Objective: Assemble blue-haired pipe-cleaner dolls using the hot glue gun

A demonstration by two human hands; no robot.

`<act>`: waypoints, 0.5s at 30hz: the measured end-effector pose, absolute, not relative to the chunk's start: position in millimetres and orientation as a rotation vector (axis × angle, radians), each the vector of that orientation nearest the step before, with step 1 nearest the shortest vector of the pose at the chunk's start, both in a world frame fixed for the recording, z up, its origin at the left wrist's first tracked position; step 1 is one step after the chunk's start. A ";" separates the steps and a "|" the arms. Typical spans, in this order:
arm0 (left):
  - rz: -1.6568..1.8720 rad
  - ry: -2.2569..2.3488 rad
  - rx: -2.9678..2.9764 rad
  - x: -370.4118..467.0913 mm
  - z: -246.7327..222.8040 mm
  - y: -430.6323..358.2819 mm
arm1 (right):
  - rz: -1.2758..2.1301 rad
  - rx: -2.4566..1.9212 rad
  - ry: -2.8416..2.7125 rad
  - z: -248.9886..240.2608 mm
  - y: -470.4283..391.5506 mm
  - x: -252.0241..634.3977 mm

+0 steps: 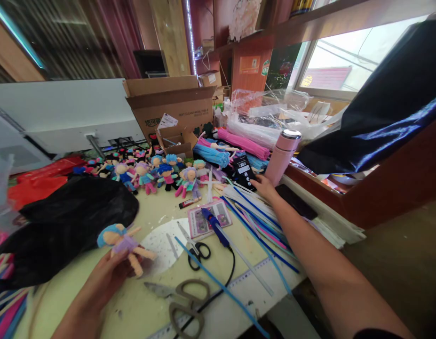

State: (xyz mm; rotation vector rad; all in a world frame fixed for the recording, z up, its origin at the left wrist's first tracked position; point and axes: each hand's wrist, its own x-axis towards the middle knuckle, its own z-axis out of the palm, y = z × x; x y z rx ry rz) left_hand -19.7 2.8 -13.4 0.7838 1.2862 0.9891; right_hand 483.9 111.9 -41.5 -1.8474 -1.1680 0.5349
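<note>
My left hand (110, 270) is closed around a small fuzzy doll (124, 242) with blue hair, a lilac top and peach limbs, tilted over the table. At the right, my right hand (265, 188) reaches out with its fingertips at the lower edge of a black packet (243, 170) with white lettering. Its fingers look stretched out, partly hidden; nothing shows in them. A pink thermos (283, 155) stands just beyond that hand. Under the right forearm lie loose pipe cleaners (253, 214) in blue, white and pink.
Grey-handled scissors (189, 299), black-handled scissors (198, 254) and a blue glue gun (216, 223) with a cord lie in front. Several finished dolls (164, 176) crowd the back, before a cardboard box (175, 108). A black bag (80, 212) covers the left side; pink bundles (242, 142) lie behind.
</note>
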 end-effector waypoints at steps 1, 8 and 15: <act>0.967 1.290 0.790 -20.1 -12.9 3.0 | 0.532 -1.841 -1.171 -42.9 111.6 483.5; 0.951 1.279 0.772 -23.1 -14.5 4.9 | 0.503 -1.904 -1.144 -42.6 117.8 481.9; 0.997 1.273 0.761 -23.2 -16.6 3.4 | 0.449 -2.084 -1.131 -23.7 129.6 466.7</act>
